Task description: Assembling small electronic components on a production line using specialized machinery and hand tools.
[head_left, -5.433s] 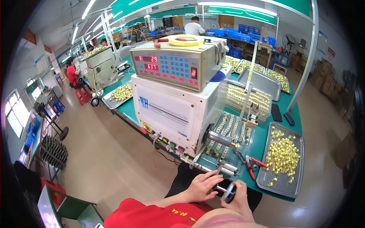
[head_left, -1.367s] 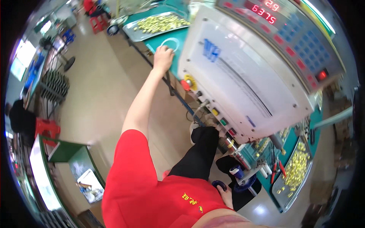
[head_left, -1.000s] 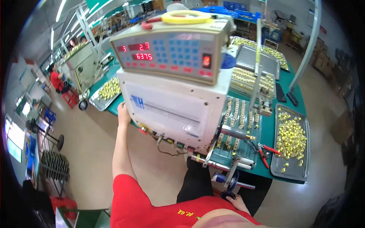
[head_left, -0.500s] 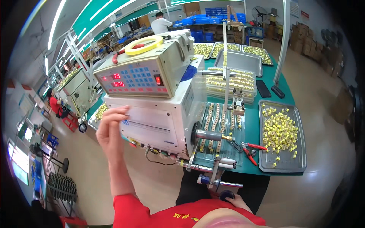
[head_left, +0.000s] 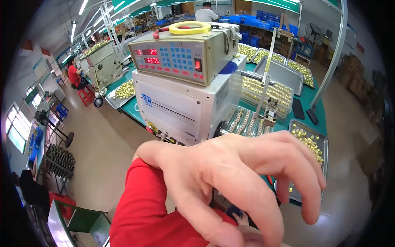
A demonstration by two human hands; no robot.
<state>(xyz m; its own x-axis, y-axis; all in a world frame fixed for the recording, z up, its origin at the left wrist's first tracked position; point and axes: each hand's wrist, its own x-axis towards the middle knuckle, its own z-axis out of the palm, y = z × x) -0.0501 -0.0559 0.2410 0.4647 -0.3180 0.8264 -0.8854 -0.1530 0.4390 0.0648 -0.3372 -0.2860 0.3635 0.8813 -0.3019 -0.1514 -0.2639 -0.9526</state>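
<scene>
My left hand [head_left: 234, 168] is raised close to the camera, palm down, its spread, bent fingers holding nothing. It hides much of the white bench machine's [head_left: 168, 105] front right, including its spindle. Low in the picture my right hand [head_left: 241, 219] shows only in part, small, behind the left one. Its fingers rest on the rim of a dark round knob [head_left: 233, 211]. On top of the machine sits a control box [head_left: 166, 61] with red lit digits and blue keys. Past my left knuckles lies a clear tray [head_left: 247, 120] with rows of small parts.
Right of my left hand, a grey metal tray [head_left: 325, 142] holds small yellow parts. Stacked clear trays [head_left: 267, 88], a black phone [head_left: 298, 108] and more trays stand farther back on the green table. A yellow tape roll [head_left: 189, 28] tops the control box. Coworkers sit in the background.
My left hand has swung from beside the machine's left front to the right and much closer to the camera. The view has turned somewhat left. My right hand stays at the knob.
</scene>
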